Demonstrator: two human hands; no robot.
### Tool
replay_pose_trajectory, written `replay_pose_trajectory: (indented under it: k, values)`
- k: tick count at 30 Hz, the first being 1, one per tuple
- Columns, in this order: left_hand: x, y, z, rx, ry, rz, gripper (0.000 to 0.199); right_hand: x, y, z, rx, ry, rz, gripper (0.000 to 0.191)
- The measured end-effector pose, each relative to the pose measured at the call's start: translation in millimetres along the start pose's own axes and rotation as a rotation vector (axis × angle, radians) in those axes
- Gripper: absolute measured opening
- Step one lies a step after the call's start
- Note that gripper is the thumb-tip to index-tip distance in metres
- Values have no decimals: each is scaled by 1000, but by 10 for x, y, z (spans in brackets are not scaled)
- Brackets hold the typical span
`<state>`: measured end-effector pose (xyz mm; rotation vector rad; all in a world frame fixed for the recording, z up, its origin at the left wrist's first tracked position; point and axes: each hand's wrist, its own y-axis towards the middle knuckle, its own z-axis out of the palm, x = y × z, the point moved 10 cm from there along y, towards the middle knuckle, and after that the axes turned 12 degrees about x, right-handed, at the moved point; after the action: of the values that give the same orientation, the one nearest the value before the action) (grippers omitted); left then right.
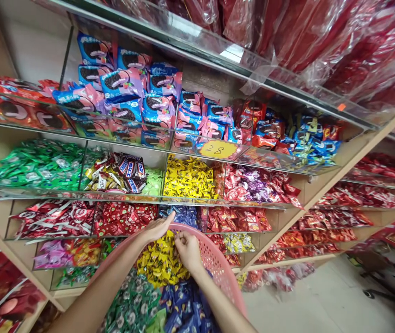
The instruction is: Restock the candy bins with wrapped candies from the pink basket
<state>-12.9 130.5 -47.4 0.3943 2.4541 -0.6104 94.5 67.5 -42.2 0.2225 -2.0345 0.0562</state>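
Observation:
A pink perforated plastic basket (223, 266) is in front of me, below the shelves. Inside it, yellow-wrapped candies (159, 263) are heaped at the far side, green-wrapped candies (131, 296) at the near left and dark blue packets (185, 305) at the near right. My left hand (157, 230) is held flat over the far rim with its thumb stretched out, beside the yellow heap; it is open. Over the right edge of that heap, my right hand (187, 249) has its fingers curled together. Whatever they hold is hidden.
Shelves with clear dividers rise ahead. They hold blue-and-pink cookie packs (124, 83), green candies (45, 164), yellow candies (188, 178) and red packets (124, 217). A yellow price tag (219, 149) hangs on a glass front. Red plastic-wrapped bags (304, 41) lie on top.

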Motion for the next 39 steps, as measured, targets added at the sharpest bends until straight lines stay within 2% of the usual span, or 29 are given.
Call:
replay_pose_trajectory:
  k: [8,10,12,15,17,19,21,24,28,33,39]
  values:
    - [-68,10,13,-35,28,37,77,-48,-12,-1,-23,-26,-9,16]
    - [-71,8,10,-39,47,35,77,1,-28,-33,-45,-69,-30,16]
    - [-70,8,7,-44,72,33,78,158,-49,-125,-69,-127,-68,19]
    - [-85,13,12,-44,98,52,77,610,-55,-414,-113,-257,-159,22]
    - [-83,12,11,-48,86,54,76,939,0,-714,-171,-325,-203,22]
    - [-67,6,7,-49,62,37,75,1206,119,-1051,-256,-431,-208,23]
    - [-63,-3,11,-41,49,29,75,1344,306,-1331,-316,-583,-149,21]
    - [-67,-13,20,-29,45,31,74,1285,610,-1591,-340,-778,51,19]
    - [-73,-12,35,-14,48,36,73,1086,846,-1588,-249,-865,235,27]
    - [-75,-17,28,-12,45,23,73,1028,895,-1546,-239,-863,278,28]
    - [-64,-13,34,-12,17,18,76,947,929,-1631,-254,-752,250,25]
